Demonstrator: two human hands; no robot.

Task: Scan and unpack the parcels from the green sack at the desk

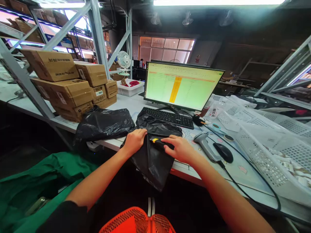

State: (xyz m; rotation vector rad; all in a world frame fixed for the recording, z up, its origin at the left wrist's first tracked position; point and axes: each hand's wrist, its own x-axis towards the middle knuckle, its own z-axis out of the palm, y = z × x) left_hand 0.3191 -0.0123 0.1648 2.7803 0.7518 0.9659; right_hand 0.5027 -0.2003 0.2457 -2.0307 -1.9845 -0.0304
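A black plastic mailer bag point(153, 158) hangs over the front edge of the white table point(136, 103). My left hand point(134, 141) is closed, gripping the bag's upper left edge. My right hand point(178, 148) presses down on the bag's top, fingers curled around a fold where a small yellow strip point(155, 140) shows. A second black bag point(104, 124) lies to the left.
A keyboard point(167, 117) and a monitor point(182, 85) stand behind the bag. A handheld barcode scanner point(206, 145), a mouse point(223, 152) and a cable lie to the right, beside white mesh baskets point(267, 142). Cardboard boxes point(65, 81) are stacked at left. An orange basket point(136, 221) sits below.
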